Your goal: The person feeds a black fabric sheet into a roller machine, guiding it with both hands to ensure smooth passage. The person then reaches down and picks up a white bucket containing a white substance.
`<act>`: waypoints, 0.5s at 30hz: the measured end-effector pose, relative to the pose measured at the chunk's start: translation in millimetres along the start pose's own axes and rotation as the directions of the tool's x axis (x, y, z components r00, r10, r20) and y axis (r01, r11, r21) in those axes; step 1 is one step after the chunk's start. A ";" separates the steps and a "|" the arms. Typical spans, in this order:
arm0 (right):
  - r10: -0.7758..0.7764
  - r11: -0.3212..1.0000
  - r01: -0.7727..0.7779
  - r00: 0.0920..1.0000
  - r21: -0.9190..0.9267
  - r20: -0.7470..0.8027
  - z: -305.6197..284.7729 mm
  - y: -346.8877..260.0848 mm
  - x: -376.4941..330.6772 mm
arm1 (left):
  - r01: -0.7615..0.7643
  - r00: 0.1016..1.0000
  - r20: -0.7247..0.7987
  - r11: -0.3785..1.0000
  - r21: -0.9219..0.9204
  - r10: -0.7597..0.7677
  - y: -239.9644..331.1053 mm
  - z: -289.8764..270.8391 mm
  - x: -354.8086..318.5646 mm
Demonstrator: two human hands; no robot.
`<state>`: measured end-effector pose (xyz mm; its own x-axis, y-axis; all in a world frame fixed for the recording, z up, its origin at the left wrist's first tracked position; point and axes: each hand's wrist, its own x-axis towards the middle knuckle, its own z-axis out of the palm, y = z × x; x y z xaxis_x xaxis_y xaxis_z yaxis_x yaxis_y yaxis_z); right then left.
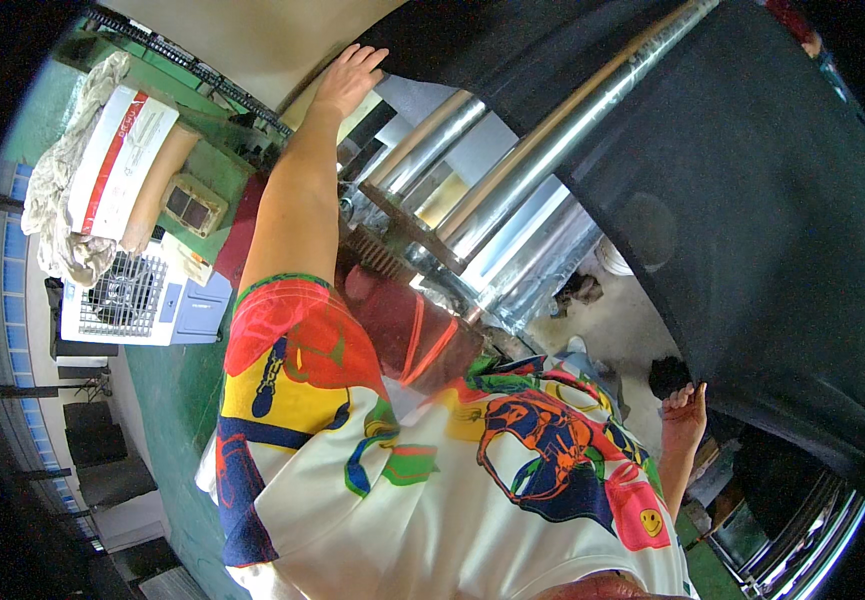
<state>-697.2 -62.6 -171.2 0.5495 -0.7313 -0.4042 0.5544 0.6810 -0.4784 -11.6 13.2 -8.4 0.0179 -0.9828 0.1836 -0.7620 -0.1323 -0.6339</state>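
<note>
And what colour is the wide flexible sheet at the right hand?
The wide flexible sheet is black; see the head view.

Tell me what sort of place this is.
Probably a textile workshop or factory: a wide black fabric-like sheet, shiny cylindrical metal rollers and a green-painted floor suggest it.

Pretty grainy fisheye, rim pitch black. Polished metal roller (567,140) right of the left hand (350,78) has hard glare, black fabric (752,220) above the right hand (684,415) looks murky, bluish windows (14,275) left of both hands bend.
</note>
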 end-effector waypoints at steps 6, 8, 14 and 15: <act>-0.031 0.999 0.029 0.991 -0.018 -0.131 3.1 -1.5 1.0 | 0.045 0.995 -0.091 0.994 0.096 -0.036 -3.0 14.4 2.5; -0.028 0.999 0.031 0.984 0.011 -0.176 3.7 -2.3 1.1 | 0.044 0.995 -0.096 0.993 0.113 -0.033 -1.3 6.8 3.7; -0.057 0.998 0.057 0.997 -0.001 -0.053 -0.7 -1.5 -3.4 | 0.007 0.987 -0.159 0.996 0.086 0.006 -6.9 7.7 3.7; -0.064 0.998 0.064 0.997 -0.008 -0.044 -1.4 -1.3 -4.1 | 0.003 0.990 -0.139 0.997 0.075 0.007 -6.8 6.6 4.1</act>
<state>-701.0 -60.5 -170.0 0.4844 -0.7746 -0.4065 0.5834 0.6323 -0.5097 -2.1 9.2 -8.3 -0.0776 -0.9564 0.2817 -0.7112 -0.1448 -0.6879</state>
